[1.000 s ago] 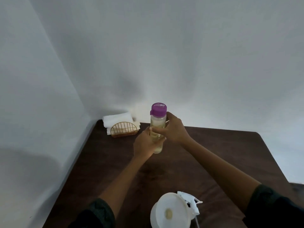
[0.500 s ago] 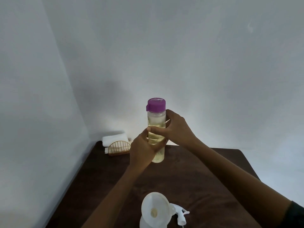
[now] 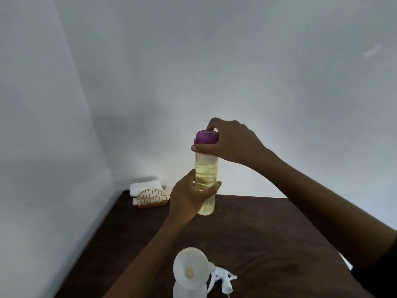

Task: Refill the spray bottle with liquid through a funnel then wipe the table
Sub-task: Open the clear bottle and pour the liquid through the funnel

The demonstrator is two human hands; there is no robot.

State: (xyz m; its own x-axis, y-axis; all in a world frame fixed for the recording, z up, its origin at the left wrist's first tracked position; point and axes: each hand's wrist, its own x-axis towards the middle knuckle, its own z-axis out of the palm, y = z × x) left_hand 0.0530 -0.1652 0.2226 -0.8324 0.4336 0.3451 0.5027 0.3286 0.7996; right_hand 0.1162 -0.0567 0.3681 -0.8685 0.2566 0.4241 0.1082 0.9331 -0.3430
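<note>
Purple cap (image 3: pixel 206 137) is being gripped by right hand (image 3: pixel 233 143) while left hand (image 3: pixel 189 197) is clasping the liquid-heavy, smooth, likely slippery bottle (image 3: pixel 206 175) mid-body, raised beyond the near funnel (image 3: pixel 190 267).

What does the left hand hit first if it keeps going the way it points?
Nothing new: the left hand already wraps the clear bottle of yellowish liquid. Past it only the white wall shows; depth unclear.

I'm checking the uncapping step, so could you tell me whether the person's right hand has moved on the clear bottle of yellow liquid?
Yes. The right hand has climbed from the clear bottle's body up to its purple cap.
</note>
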